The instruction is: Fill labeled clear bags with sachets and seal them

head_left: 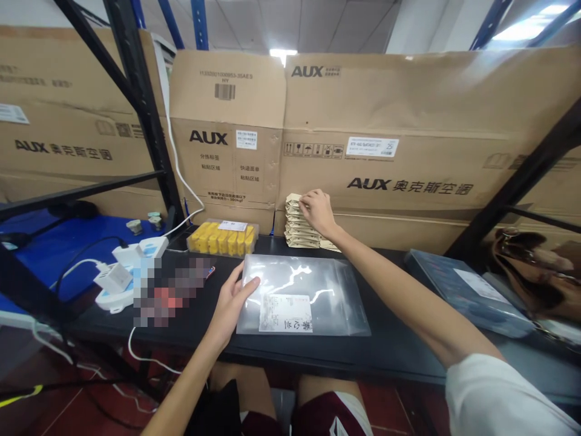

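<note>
Fingers (309,198) of the right hand (320,213) clasp kraft packets (298,229) by an AUX carton (408,163); left hand (230,306) open on a labelled clear bag (302,275).

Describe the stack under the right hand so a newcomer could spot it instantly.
At the back of the black bench, against the AUX cartons, sits a clear box of yellow packs. Just right of it is a fanned stack of tan paper packets, the one the right hand touches.
</note>
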A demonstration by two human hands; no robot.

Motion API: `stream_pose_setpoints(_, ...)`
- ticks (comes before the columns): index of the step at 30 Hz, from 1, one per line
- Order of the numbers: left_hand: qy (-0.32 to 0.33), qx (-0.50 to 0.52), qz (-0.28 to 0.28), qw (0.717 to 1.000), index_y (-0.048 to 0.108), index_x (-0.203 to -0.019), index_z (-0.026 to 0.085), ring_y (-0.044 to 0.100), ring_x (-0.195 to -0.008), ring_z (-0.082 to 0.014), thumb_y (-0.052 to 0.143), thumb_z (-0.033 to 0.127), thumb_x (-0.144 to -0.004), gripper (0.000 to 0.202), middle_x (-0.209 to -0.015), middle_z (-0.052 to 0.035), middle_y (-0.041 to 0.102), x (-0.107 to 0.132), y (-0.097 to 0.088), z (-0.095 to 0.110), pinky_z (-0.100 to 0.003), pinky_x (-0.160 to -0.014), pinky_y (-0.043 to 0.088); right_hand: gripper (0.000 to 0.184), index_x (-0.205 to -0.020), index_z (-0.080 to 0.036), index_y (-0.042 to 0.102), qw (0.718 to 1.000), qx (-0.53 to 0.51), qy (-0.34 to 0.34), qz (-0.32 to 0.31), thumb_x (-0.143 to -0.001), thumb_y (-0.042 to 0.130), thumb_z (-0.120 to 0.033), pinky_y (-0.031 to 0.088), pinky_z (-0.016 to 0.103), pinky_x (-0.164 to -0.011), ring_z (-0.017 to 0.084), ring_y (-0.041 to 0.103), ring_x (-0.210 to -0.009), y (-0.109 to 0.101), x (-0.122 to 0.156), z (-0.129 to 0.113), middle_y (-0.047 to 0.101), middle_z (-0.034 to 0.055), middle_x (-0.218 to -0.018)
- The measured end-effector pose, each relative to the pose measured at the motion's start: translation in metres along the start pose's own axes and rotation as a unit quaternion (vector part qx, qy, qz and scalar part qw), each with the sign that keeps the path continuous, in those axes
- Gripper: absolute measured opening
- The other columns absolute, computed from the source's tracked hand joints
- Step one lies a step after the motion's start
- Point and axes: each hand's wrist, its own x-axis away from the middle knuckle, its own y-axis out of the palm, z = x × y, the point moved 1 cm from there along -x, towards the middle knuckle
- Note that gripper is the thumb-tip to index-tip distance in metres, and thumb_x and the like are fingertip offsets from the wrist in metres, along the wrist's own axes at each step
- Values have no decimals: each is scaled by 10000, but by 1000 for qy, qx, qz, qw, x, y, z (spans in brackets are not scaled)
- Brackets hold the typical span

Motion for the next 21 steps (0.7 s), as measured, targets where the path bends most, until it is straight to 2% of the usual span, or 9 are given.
stream_pose_setpoints(2, -5, -2, 1, 1000, 650, -1453, 178, 812, -1001, -328, 919, 536, -768, 818, -1132, -120, 844, 0, -1, -1, -345, -845, 599, 263, -1023, -199, 811, 1000, 1, 2, 22, -1057, 550, -210, 435, 558, -1090, 355, 600, -1228, -7, 3, 2, 812, 143, -1180)
stream_pose_setpoints(5, -6, 14, 14, 1000, 672, -1380, 178, 813, -947, -311, 929, 513, -753, 756, -1125, -114, 846, 0, -4, -3, -349, -828, 597, 262, -1139, -226, 809, 992, -8, -26, 123, -1085, 553, -237, 452, 574, -1113, 350, 601, -1301, -28, 19, 7, 819, 112, -1229)
stream_pose_setpoints(7, -6, 41, 41, 998, 695, -1294, 170, 809, -922, -304, 934, 498, -735, 691, -1170, -125, 840, -1, -7, -4, -360, -811, 603, 236, -1185, -252, 806, 978, -14, -75, 194, -1079, 596, -243, 494, 574, -1072, 348, 637, -1271, -44, 46, 11, 831, 93, -1237)
stream_pose_setpoints(9, -8, 77, 76, 994, 705, -1220, 160, 804, -954, -312, 928, 492, -726, 636, -1218, -145, 829, -1, -10, -4, -377, -812, 611, 216, -1205, -272, 805, 971, -17, -115, 210, -1063, 646, -238, 552, 550, -968, 334, 707, -1139, -56, 85, 16, 836, 85, -1249)
stream_pose_setpoints(11, -10, 106, 106, 989, 696, -1217, 169, 798, -1010, -330, 919, 484, -728, 623, -1222, -147, 828, -2, -11, -4, -390, -814, 616, 240, -1232, -264, 794, 976, -40, -128, 172, -1058, 644, -197, 604, 504, -881, 304, 771, -1030, -62, 131, 22, 834, 108, -1248)
stream_pose_setpoints(13, -7, 114, 122, 986, 682, -1248, 197, 796, -1052, -340, 911, 480, -743, 622, -1199, -127, 832, -2, -11, -3, -392, -819, 615, 254, -1241, -246, 784, 982, -66, -123, 130, -1060, 619, -176, 642, 477, -881, 297, 796, -1042, -63, 174, 30, 827, 139, -1242)
stream_pose_setpoints(15, 2, 104, 127, 986, 682, -1262, 227, 799, -1071, -340, 909, 487, -763, 607, -1180, -102, 831, -2, -10, -2, -390, -835, 616, 259, -1212, -250, 783, 989, -94, -110, 42, -1066, 583, -177, 666, 448, -894, 283, 802, -1054, -62, 205, 35, 826, 129, -1217)
stream_pose_setpoints(18, 18, 90, 130, 987, 695, -1276, 253, 800, -1097, -346, 913, 499, -777, 598, -1171, -81, 824, -2, -9, -4, -408, -886, 623, 240, -1084, -252, 785, 989, -102, -83, -62, -1036, 562, -177, 672, 445, -855, 280, 784, -963, -57, 225, 35, 823, 104, -1084)
stream_pose_setpoints(21, 25, 84, 129, 988, 704, -1289, 252, 792, -1126, -358, 911, 512, -783, 605, -1167, -87, 824, -3, -11, -6, -427, -923, 621, 228, -1082, -228, 766, 990, -89, -72, -85, -943, 598, -163, 644, 508, -916, 328, 722, -1051, -51, 222, 25, 793, 130, -1148)
